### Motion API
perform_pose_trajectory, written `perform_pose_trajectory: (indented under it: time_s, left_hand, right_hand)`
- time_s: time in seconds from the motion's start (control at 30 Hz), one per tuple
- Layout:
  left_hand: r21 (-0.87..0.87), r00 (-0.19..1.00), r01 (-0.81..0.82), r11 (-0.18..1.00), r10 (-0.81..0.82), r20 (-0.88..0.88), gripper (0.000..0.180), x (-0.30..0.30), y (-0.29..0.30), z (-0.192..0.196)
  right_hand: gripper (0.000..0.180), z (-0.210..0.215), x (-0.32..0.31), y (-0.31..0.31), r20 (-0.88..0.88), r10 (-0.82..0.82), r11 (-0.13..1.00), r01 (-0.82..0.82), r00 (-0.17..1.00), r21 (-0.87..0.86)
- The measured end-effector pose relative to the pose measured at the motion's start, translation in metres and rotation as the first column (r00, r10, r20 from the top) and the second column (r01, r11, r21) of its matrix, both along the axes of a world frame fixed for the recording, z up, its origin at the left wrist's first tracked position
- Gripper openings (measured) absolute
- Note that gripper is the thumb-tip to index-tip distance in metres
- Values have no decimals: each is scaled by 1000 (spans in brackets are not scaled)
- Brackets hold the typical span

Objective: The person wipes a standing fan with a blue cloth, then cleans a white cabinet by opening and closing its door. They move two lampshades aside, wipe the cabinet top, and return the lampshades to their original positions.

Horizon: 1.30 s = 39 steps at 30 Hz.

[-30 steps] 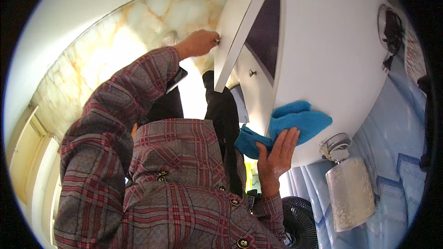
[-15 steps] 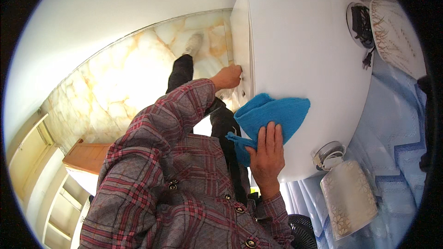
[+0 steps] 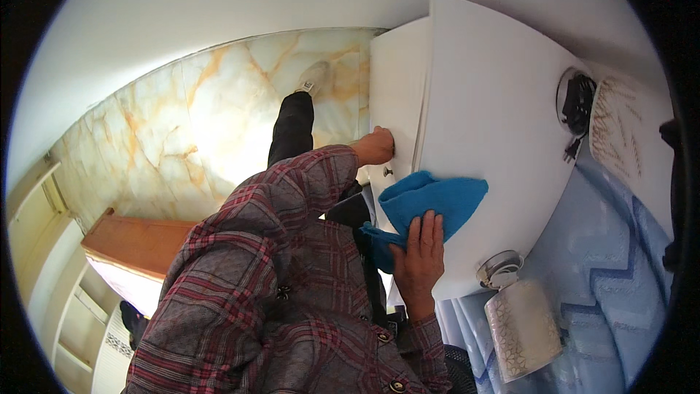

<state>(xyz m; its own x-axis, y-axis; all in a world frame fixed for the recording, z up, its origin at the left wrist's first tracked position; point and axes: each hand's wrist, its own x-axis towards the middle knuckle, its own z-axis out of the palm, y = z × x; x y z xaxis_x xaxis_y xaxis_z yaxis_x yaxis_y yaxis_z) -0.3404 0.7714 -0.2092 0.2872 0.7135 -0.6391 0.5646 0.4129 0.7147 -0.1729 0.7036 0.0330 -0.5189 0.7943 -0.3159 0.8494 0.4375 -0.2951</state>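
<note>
A white cabinet (image 3: 503,95) stands to my right, its flat top meeting a front with small round knobs. My left hand (image 3: 375,147) is closed at that front, fingers wrapped round a knob that they mostly cover. A second knob (image 3: 388,172) shows just beside it. On the top, near the front edge, lies a folded blue cloth (image 3: 437,201), part of it hanging over the edge. My right hand (image 3: 421,259) rests on the cloth, fingers stretched flat over it and the thumb beside its hanging part.
A lamp with a patterned pale shade (image 3: 523,332) stands at the cabinet's near end, another shade (image 3: 627,128) beside a coiled black cord and plug (image 3: 578,106) at the far end. Blue curtain (image 3: 598,270) hangs behind. A brown wooden piece (image 3: 138,244) stands left on marbled floor (image 3: 175,120).
My view has shifted, showing more of the cabinet's front. The left hand stays closed at the knob, and the right hand stays on the cloth at about the same spot.
</note>
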Motion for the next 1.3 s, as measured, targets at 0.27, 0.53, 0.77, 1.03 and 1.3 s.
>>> perform_pose_trajectory:
  time_s: [0.27, 0.53, 0.77, 1.03, 1.3]
  left_hand:
    - [-40, 949, -312, 949, 313, 43, 67, -7, 7, 39]
    - [176, 886, -289, 941, 193, 422, 77, -54, 25, 91]
    - [-71, 828, -175, 982, 186, 529, 88, -56, 18, 129]
    - [9, 859, -92, 996, 75, 507, 97, -63, 19, 121]
    - [-13, 782, -162, 987, 137, 608, 69, -69, 14, 135]
  right_hand:
    - [66, 8, -7, 33, 16, 77, 995, -76, 997, -58]
    - [70, -5, -48, 122, -25, 118, 984, -114, 993, 135]
    - [72, 4, -26, 74, 118, 48, 998, -42, 992, -53]
    - [60, -30, -22, 199, -68, 62, 961, -42, 996, 272]
    - [66, -15, -23, 143, 24, 151, 977, -153, 988, 152]
